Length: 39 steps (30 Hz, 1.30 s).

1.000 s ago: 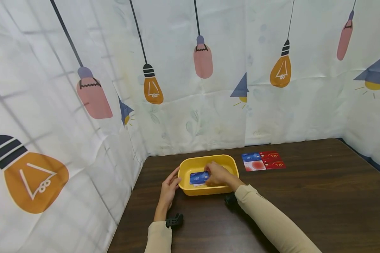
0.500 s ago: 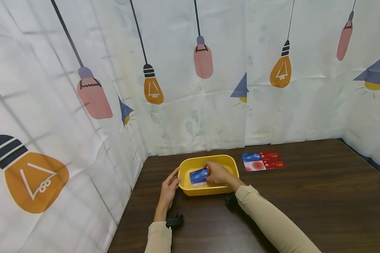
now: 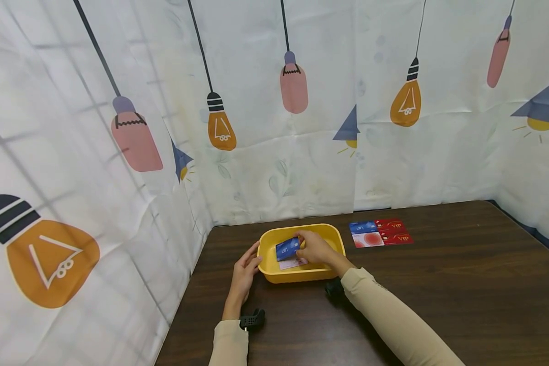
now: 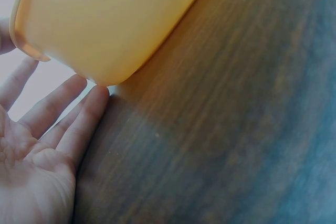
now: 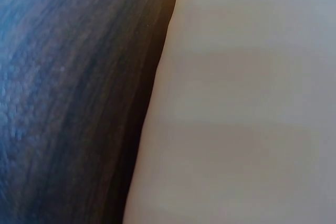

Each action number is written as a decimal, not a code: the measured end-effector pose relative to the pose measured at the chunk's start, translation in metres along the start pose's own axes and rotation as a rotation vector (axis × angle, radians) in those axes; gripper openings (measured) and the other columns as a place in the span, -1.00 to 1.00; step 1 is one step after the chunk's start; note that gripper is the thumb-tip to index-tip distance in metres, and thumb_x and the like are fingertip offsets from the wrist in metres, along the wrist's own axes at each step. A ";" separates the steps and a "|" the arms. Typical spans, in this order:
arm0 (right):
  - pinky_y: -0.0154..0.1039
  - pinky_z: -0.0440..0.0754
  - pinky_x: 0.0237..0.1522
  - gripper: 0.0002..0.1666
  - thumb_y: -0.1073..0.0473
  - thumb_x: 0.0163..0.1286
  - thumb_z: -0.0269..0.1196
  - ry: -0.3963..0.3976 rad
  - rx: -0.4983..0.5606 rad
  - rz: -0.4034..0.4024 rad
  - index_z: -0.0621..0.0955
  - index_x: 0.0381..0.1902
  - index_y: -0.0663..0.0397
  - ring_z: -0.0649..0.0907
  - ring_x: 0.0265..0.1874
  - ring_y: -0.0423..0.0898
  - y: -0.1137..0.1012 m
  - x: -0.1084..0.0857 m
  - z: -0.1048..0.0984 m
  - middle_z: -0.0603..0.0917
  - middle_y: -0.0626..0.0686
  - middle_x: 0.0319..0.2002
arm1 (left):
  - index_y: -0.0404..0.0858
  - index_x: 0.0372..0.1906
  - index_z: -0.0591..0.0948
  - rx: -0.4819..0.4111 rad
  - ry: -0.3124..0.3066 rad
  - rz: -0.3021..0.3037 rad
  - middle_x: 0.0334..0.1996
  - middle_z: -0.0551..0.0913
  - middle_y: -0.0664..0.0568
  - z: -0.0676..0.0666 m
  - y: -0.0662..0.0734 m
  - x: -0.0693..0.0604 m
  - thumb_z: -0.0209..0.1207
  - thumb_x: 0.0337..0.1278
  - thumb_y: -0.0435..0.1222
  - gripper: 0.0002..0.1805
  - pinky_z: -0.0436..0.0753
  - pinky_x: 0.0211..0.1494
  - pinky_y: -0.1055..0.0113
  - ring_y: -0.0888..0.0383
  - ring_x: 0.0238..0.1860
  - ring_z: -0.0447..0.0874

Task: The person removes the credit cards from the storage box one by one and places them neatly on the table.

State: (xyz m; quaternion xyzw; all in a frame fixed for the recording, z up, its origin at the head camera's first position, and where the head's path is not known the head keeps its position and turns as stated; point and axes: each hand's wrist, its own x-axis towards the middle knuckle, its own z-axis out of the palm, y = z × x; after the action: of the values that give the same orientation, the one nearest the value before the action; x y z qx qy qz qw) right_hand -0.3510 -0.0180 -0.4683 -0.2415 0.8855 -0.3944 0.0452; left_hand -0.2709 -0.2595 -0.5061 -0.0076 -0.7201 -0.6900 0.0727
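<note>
In the head view my right hand (image 3: 317, 249) reaches into a yellow plastic box (image 3: 297, 277). Thumb and fingers pinch the right end of a blue card (image 3: 287, 249) marked VIP, which slants with that end higher. Under it a pale pinkish card (image 3: 293, 263) lies on the box's floor, partly covered. My left hand (image 3: 242, 277) touches the box's left end from outside with fairly straight fingers. In the left wrist view, its fingertips (image 4: 98, 94) meet the box's wall (image 4: 115, 30). A blurred beige surface fills much of the right wrist view, hiding the right fingers there.
Right of the box, a block of cards lies on the dark wooden table (image 3: 439, 284): a blue card (image 3: 363, 227), a white-and-red card (image 3: 368, 239) and red cards (image 3: 393, 231). A lamp-patterned cloth (image 3: 256, 193) hangs behind the table and along its left.
The blue card has tilted and shifted slightly up in the box with my right hand, uncovering more of the pale card. My left hand and the cards on the table stay where they were.
</note>
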 end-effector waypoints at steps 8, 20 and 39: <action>-0.31 0.56 -0.28 -0.36 0.31 0.28 0.40 0.001 0.011 -0.009 0.55 0.33 0.18 0.56 -0.27 -0.09 0.000 0.000 -0.001 0.63 0.05 -0.11 | -0.05 0.49 0.45 -0.003 0.003 -0.007 0.31 0.58 -0.28 0.000 -0.001 0.001 0.10 0.50 -0.32 -0.47 0.73 0.08 0.41 -0.18 0.28 0.60; -0.35 0.49 -0.41 -0.36 0.31 0.31 0.38 0.026 0.065 -0.053 0.54 0.36 0.20 0.51 -0.40 -0.11 -0.003 -0.002 -0.005 0.63 0.09 -0.10 | -0.04 0.49 0.44 0.001 0.001 -0.009 0.30 0.58 -0.29 -0.001 -0.001 0.000 0.11 0.50 -0.29 -0.47 0.73 0.10 0.37 -0.17 0.27 0.60; -0.37 0.46 -0.39 -0.33 0.32 0.37 0.35 0.099 0.171 -0.117 0.47 0.42 0.24 0.48 -0.34 -0.10 -0.005 -0.008 -0.019 0.61 0.13 -0.07 | -0.07 0.49 0.45 -0.010 0.006 -0.009 0.34 0.56 -0.27 -0.001 -0.002 0.002 0.10 0.50 -0.30 -0.48 0.71 0.07 0.44 -0.18 0.30 0.57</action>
State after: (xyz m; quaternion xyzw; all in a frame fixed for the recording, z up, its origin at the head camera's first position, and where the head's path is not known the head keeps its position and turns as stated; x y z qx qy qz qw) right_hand -0.3468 -0.0039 -0.4523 -0.2685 0.8341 -0.4818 -0.0012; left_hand -0.2725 -0.2603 -0.5074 -0.0027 -0.7164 -0.6940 0.0720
